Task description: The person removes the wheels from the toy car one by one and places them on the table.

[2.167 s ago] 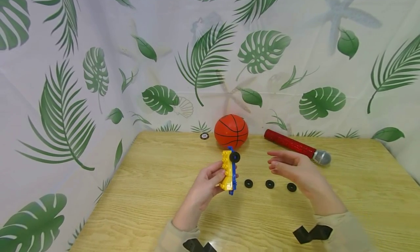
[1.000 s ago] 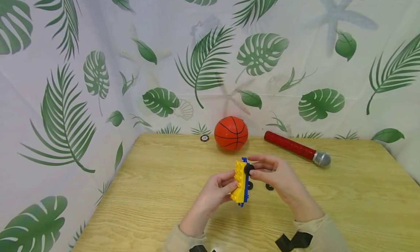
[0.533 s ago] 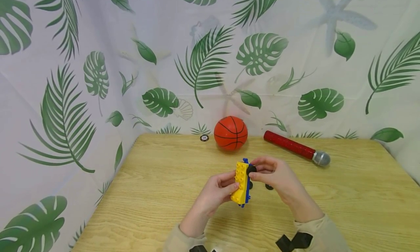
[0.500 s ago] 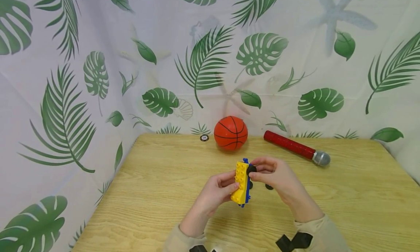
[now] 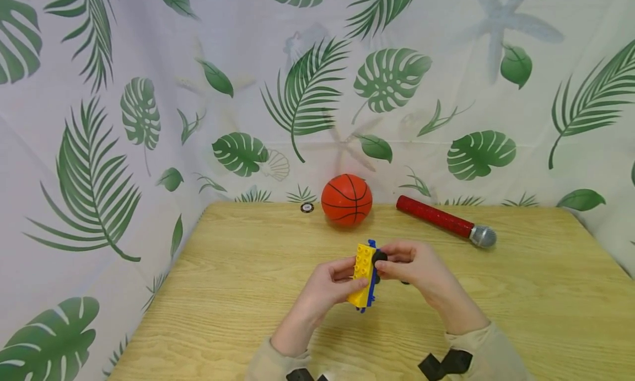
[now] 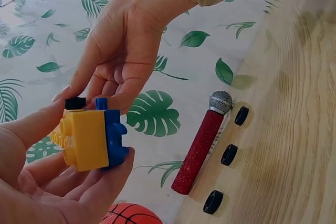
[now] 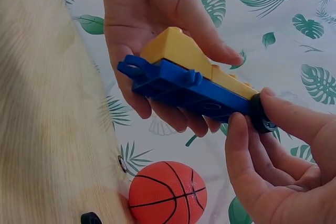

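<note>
Yellow and blue, the toy brick car [image 5: 364,275] is held above the wooden worktop [image 5: 238,293], gripped in the curled fingers of the left hand [image 5: 324,287]. Just right, the right hand [image 5: 421,271] pinches the black wheel [image 5: 379,256] at the car's far end. Behind lie a basketball [image 5: 346,199] and a red microphone [image 5: 444,221].
</note>
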Demonstrator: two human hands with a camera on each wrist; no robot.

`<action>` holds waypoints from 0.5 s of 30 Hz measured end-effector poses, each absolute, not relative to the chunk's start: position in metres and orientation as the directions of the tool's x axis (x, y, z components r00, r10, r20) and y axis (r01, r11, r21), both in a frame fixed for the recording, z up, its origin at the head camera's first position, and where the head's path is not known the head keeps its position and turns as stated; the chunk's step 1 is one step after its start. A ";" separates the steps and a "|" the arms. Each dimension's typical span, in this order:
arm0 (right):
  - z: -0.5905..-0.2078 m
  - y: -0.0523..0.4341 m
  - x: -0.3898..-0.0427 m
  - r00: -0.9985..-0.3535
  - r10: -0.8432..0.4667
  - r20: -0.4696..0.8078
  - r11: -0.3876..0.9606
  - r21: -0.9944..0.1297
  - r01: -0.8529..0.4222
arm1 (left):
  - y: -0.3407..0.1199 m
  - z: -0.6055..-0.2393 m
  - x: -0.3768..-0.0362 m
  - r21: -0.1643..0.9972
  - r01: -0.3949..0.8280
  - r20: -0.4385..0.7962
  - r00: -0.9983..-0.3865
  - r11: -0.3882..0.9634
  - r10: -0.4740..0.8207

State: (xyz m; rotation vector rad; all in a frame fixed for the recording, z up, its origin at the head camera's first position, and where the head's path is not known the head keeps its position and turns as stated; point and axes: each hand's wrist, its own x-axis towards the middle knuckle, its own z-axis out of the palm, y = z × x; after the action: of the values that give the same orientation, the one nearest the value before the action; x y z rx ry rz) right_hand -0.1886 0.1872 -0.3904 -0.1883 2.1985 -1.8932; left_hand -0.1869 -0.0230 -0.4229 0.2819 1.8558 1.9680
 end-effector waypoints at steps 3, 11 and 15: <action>-0.393 0.186 -0.189 -0.962 -0.258 -0.093 0.161 -0.986 0.052 | -0.021 -0.424 -0.188 0.989 -0.146 -0.133 -0.900 0.000 0.415; -0.393 0.185 -0.189 -0.966 -0.236 -0.102 0.203 -0.978 0.053 | -0.018 -0.423 -0.187 0.992 -0.125 -0.128 -0.920 0.032 0.370; -0.392 0.184 -0.188 -0.969 -0.221 -0.108 0.217 -0.974 0.059 | -0.017 -0.423 -0.186 0.992 -0.120 -0.122 -0.921 0.028 0.370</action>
State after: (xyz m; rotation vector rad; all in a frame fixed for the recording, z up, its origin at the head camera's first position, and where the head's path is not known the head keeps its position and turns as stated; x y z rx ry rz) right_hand -0.1882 0.1837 -0.3916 -0.1538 2.2659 -1.8299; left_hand -0.1856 -0.0169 -0.4228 0.2547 1.9664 1.9561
